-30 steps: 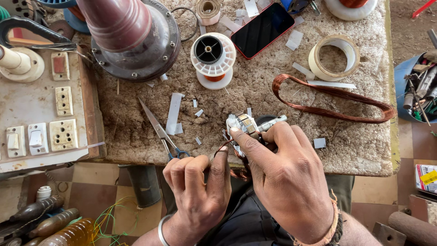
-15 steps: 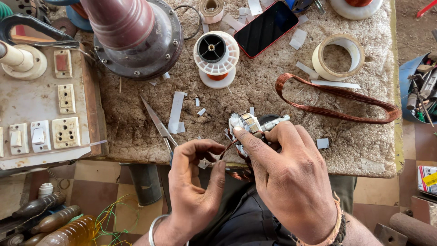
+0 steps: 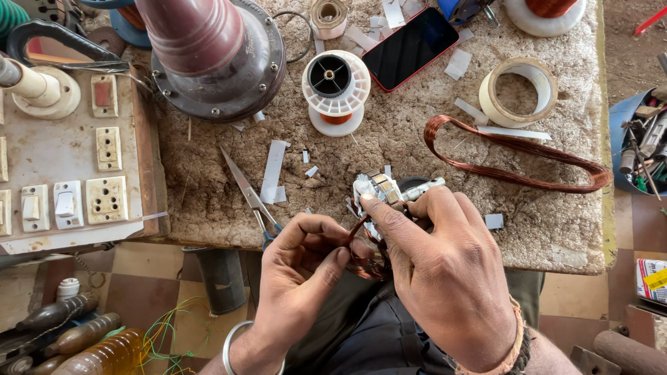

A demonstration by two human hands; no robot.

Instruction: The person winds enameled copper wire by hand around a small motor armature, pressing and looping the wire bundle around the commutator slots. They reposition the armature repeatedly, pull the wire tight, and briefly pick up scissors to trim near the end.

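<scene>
A: Where's your grip?

B: Low centre: your right hand [image 3: 445, 271] pinches the small motor stator [image 3: 381, 191], and your left hand [image 3: 306, 267] closes its fingers on the copper coil [image 3: 365, 260].

A: Around it?

B: Scissors [image 3: 249, 189] just left, a loose copper wire loop [image 3: 514, 153] right.

Left hand [image 3: 302, 274] fingers curled, pinching, right hand [image 3: 445, 267] palm down, forefinger extended, hands touching

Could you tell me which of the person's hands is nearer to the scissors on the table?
The left hand: its knuckles sit right beside the handles of the scissors. The right hand is farther off, on the other side of the left hand.
</scene>
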